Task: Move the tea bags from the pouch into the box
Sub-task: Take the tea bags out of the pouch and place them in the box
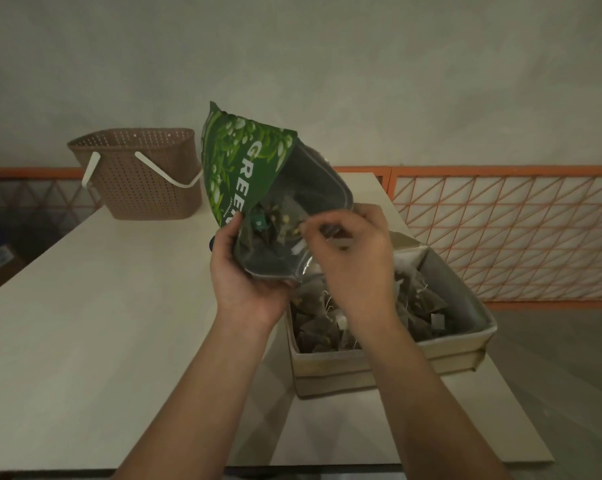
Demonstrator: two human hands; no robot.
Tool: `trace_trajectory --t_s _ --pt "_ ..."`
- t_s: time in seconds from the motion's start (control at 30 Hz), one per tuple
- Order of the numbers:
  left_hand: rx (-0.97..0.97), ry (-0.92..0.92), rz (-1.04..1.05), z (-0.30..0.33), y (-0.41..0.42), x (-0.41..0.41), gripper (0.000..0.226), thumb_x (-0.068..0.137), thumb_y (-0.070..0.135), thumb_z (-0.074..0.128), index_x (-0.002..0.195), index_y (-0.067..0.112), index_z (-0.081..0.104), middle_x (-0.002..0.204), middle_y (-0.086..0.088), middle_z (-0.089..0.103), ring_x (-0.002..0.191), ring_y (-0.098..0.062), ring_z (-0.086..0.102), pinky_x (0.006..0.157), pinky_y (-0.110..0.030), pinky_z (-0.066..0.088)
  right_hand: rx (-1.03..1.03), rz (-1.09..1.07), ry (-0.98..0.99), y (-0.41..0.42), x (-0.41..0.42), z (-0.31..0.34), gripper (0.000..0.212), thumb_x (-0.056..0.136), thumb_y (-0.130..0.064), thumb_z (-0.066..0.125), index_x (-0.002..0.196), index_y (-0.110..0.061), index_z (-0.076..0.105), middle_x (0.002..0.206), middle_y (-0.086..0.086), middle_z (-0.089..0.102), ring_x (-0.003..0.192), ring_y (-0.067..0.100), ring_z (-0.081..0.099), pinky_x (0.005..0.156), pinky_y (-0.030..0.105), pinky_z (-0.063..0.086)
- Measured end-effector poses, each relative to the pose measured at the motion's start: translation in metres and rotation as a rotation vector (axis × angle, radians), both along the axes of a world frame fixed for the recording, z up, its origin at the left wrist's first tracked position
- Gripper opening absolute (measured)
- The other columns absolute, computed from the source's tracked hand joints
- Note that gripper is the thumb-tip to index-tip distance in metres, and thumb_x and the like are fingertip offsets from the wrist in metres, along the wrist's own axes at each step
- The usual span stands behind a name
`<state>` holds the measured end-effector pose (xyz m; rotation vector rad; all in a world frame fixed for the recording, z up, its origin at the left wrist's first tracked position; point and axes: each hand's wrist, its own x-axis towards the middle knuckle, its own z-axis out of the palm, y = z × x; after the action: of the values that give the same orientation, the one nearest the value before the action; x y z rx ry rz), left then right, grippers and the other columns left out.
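Head view: brown basket point(143, 174) behind pouch point(247, 161), far table point(85, 306) edge.

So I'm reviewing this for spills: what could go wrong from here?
1. The pouch is tilted, its mouth over the box's near-left corner, so falling tea bags could land on the table.
2. The left hand grips only the pouch's mouth end, so it could slip as the right hand pulls at the opening.
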<state>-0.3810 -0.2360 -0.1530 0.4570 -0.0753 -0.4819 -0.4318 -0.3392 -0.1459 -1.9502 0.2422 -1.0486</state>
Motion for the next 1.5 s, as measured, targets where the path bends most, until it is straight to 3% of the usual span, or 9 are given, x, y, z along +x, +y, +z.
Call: trace_trajectory --t_s 0.1,0.3,0.43,0.53,0.63,0.87,1.13,1.3,1.5 --pt "-0.045 0.003 0.022 0.001 0.003 0.004 0.051 0.085 0.041 0.056 0.13 0.019 0.066 0.128 -0.009 0.066 0.107 -0.03 0.066 0.074 -0.035 0.06 0.193 0.102 -0.086 -0.017 -0.017 0.01 0.005 0.084 -0.022 0.073 0.086 -0.024 0.07 0.106 -0.002 0.061 0.097 0.011 0.063 0.086 0.024 0.052" --pt "-0.092 0.001 0.015 0.001 0.005 0.006 0.05 0.096 0.041 0.048 0.141 0.021 0.06 0.132 -0.01 0.066 0.117 -0.031 0.063 0.076 -0.037 0.061 0.358 0.097 -0.075 -0.052 -0.044 0.008 0.005 0.088 -0.011 0.067 0.085 -0.011 0.063 0.082 0.011 0.068 0.073 0.016 0.062 0.063 0.021 0.049" --pt "-0.096 0.0 0.006 0.0 0.003 0.004 0.049 0.097 0.041 0.049 0.14 0.022 0.06 0.138 -0.008 0.064 0.126 -0.03 0.061 0.078 -0.036 0.06 0.062 0.013 0.184 -0.063 -0.037 -0.005 0.005 0.086 -0.016 0.069 0.087 -0.019 0.065 0.084 -0.012 0.067 0.074 -0.001 0.062 0.061 0.014 0.05" --pt "-0.088 -0.006 -0.003 -0.001 0.003 0.004 0.05 0.096 0.041 0.049 0.141 0.022 0.059 0.143 -0.008 0.059 0.13 -0.029 0.057 0.077 -0.035 0.06 -0.315 -0.001 0.416 -0.071 -0.026 -0.015 0.005 0.088 -0.025 0.067 0.088 -0.027 0.072 0.096 -0.015 0.069 0.083 -0.002 0.059 0.077 0.019 0.05" --pt "-0.097 -0.015 -0.009 -0.001 0.005 0.004 0.051 0.094 0.04 0.051 0.141 0.021 0.059 0.144 -0.009 0.059 0.133 -0.029 0.055 0.079 -0.036 0.06 -0.36 0.094 0.528 -0.074 -0.023 -0.013 0.017 0.094 -0.029 0.06 0.101 -0.028 0.075 0.109 -0.013 0.07 0.098 0.004 0.058 0.093 0.025 0.046" --pt "-0.1 -0.015 -0.039 -0.001 0.005 0.005 0.048 0.093 0.042 0.052 0.132 0.02 0.066 0.142 -0.009 0.06 0.129 -0.03 0.058 0.078 -0.037 0.061 -0.465 0.258 0.778 -0.067 -0.026 -0.017 0.026 0.1 -0.033 0.048 0.084 -0.027 0.067 0.073 -0.009 0.059 0.067 0.007 0.055 0.06 0.019 0.036" --pt "-0.05 -0.031 -0.068 0.004 0.012 0.005 0.059 0.078 0.044 0.059 0.13 0.017 0.068 0.141 -0.012 0.06 0.127 -0.031 0.059 0.081 -0.037 0.061 -0.103 0.287 -0.071 -0.026 -0.036 0.028 0.014 0.088 -0.01 0.067 0.099 -0.017 0.071 0.093 -0.006 0.066 0.085 0.005 0.061 0.075 0.012 0.047" --pt "-0.024 0.003 -0.058 0.001 0.013 0.001 0.049 0.094 0.045 0.046 0.123 0.012 0.068 0.115 -0.01 0.072 0.103 -0.023 0.07 0.085 -0.031 0.058 -0.362 0.264 -0.008 0.017 -0.016 0.03 0.015 0.082 -0.018 0.072 0.096 -0.019 0.075 0.087 -0.009 0.065 0.085 0.004 0.057 0.077 0.016 0.047" --pt "0.01 0.024 -0.053 0.0 0.011 -0.006 0.042 0.08 0.041 0.057 0.111 0.018 0.073 0.106 -0.004 0.074 0.094 -0.021 0.073 0.083 -0.03 0.058 -0.647 0.095 0.315 0.032 0.014 0.038 0.025 0.09 -0.037 0.06 0.109 -0.023 0.069 0.102 -0.002 0.066 0.101 0.016 0.056 0.076 0.024 0.037"
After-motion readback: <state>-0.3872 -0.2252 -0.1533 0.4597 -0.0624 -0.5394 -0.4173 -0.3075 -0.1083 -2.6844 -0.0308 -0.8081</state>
